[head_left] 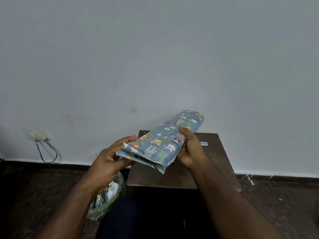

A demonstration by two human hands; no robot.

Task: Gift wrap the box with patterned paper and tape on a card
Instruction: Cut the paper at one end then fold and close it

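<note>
The scene is seen through a single wide-angle camera worn on the head, aimed forward and down over both forearms toward a pale wall [155, 49] that fills the upper half of the picture. The left hand [110, 156] and right hand [191, 149] are caught close, near the middle of the frame, above the near edge of a small dark table [215, 163], whose far edge is seen against the wall. The dark floor [43, 187] is taken in along both lower sides, and straight lines are bowed toward the picture's borders by the lens.
</note>
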